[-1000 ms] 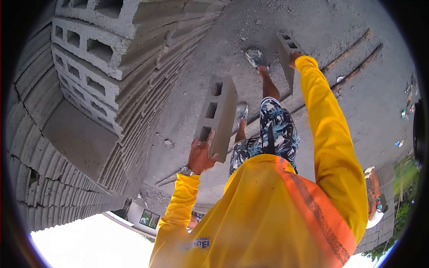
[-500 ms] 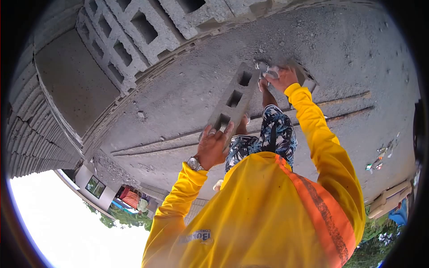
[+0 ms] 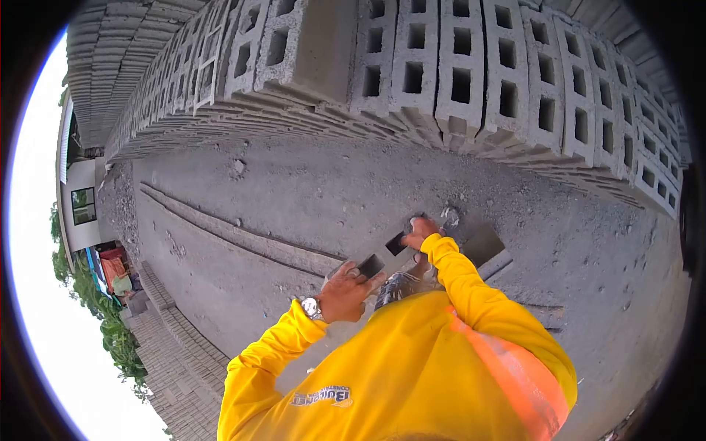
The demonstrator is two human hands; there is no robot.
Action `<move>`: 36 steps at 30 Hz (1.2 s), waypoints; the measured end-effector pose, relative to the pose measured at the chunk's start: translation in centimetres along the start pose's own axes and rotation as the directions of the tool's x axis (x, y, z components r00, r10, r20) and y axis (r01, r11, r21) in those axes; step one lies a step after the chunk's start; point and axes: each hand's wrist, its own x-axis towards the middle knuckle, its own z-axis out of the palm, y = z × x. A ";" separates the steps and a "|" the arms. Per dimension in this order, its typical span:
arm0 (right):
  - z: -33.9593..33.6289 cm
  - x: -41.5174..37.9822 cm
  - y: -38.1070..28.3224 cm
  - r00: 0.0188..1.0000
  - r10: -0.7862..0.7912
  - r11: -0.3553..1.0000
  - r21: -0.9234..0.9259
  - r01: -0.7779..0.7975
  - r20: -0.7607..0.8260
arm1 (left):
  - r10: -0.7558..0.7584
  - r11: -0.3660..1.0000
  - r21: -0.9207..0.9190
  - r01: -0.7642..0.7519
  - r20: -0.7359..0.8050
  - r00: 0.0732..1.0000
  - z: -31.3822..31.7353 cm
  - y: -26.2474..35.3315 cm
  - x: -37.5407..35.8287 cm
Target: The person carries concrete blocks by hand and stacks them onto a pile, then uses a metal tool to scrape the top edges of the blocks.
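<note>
A grey hollow concrete block (image 3: 383, 254) is held between my two hands, low in front of my body, its hollow cells facing up. My left hand (image 3: 348, 292), with a metal watch on the wrist, is closed on the block's left end. At the opposite end, my right hand (image 3: 421, 232) has its fingers closed round the block's edge. Part of each end is covered by the hands. A second concrete block (image 3: 483, 245) lies on the ground just right of my right forearm.
Long stacked rows of concrete blocks (image 3: 450, 110) curve across the far side. Two long thin strips (image 3: 235, 233) lie on the dusty concrete ground (image 3: 294, 176) to the left. More stacked blocks (image 3: 173, 331) stand at lower left, near a small building (image 3: 84, 198).
My right hand has come from beside the second block onto the far end of the held block. The view has turned, and the stacked rows now span the top.
</note>
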 end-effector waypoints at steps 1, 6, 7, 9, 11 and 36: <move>-0.4 -1.6 -2.3 0.998 0.039 0.999 0.012 -0.040 0.038 | -0.019 0.999 -0.044 0.018 -0.031 0.999 0.1 -0.2 -2.1; 1.2 -4.0 -9.0 0.978 -0.185 0.970 -0.180 0.165 -0.098 | -0.144 0.968 -0.224 0.111 -0.139 0.980 0.6 -0.5 -10.9; 0.3 -4.9 -10.7 0.967 -0.230 0.957 -0.206 0.205 -0.106 | -0.189 0.960 -0.225 0.165 -0.088 0.978 0.1 0.0 -12.3; -1.7 -6.4 -13.6 0.909 -0.364 0.915 -0.258 0.310 -0.200 | -0.223 0.951 -0.255 0.178 -0.162 0.961 -1.1 0.8 -14.6; -4.8 -7.6 -16.8 0.866 -0.442 0.875 -0.326 0.358 -0.235 | -0.259 0.942 -0.275 0.192 -0.232 0.938 -2.7 1.6 -16.3; -49.0 11.4 -32.9 0.574 -0.789 0.522 -0.732 0.439 -0.218 | -0.262 0.964 -0.224 0.144 -0.897 0.357 -30.6 -8.5 12.0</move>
